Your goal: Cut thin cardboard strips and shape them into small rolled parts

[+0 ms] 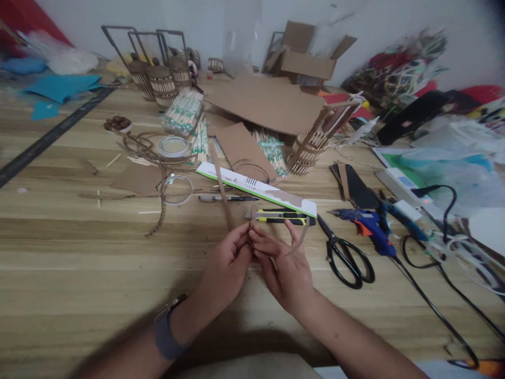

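Both hands meet at the middle of the wooden table, fingertips together. My left hand (231,263), below a grey watch strap, pinches a thin brown cardboard strip (221,187) that rises up and leftward from the fingers. My right hand (286,266) has its fingers closed on the same small spot, where a short strip end sticks up; its little finger is raised. Another thin curved strip (302,239) hangs by the right hand. What lies between the fingertips is mostly hidden. Just beyond them is a yellow and black cutter knife (282,215).
Black-handled scissors (347,258) and a blue glue gun (369,226) with its cable lie to the right. Behind are a white-green strip (256,189), a pen (229,198), braided cord (161,210), tape (173,146), cardboard (268,102) and a stick-covered cylinder (305,152).
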### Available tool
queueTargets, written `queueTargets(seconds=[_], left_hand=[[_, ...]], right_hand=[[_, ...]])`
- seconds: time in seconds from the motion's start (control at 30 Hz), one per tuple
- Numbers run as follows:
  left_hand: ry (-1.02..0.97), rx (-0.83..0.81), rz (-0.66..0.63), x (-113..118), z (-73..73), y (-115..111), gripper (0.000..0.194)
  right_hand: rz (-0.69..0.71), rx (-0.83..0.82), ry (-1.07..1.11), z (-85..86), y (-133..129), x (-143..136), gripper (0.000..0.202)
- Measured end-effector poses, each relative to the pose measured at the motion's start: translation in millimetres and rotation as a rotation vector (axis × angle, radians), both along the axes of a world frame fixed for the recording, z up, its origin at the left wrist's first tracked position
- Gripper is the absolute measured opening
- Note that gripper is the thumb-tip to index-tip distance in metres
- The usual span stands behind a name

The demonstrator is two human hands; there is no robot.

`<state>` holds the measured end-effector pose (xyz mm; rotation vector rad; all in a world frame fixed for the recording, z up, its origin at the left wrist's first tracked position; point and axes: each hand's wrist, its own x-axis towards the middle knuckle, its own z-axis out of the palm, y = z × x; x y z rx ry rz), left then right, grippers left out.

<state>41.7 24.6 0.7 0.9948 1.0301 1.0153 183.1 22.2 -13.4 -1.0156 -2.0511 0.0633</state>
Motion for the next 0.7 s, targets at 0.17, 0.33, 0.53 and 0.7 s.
queueTargets(seconds=[0.17, 0.33, 0.53, 0.7], left_hand=[[0.002, -0.006, -0.027, -1.1, 2.5, -0.9, 0.040], [-0.004, 0.015, -0.036, -1.1, 3.2, -0.5, 0.040], [0.022, -0.001, -0.050, -1.3, 0.8, 0.3, 0.035], [0.021, -0.006, -0.074, -2.1, 1.5, -0.3, 0.038]], right_hand=[[0.000, 0.007, 0.027, 0.8, -1.1, 1.3, 0.021], [0.014, -0.013, 0.053, 2.4, -1.0, 1.9, 0.022], [0.021, -0.051, 0.073, 2.5, -1.7, 3.1, 0.019], [0.043, -0.052, 0.063, 4.1, 0.7, 7.4, 0.017]])
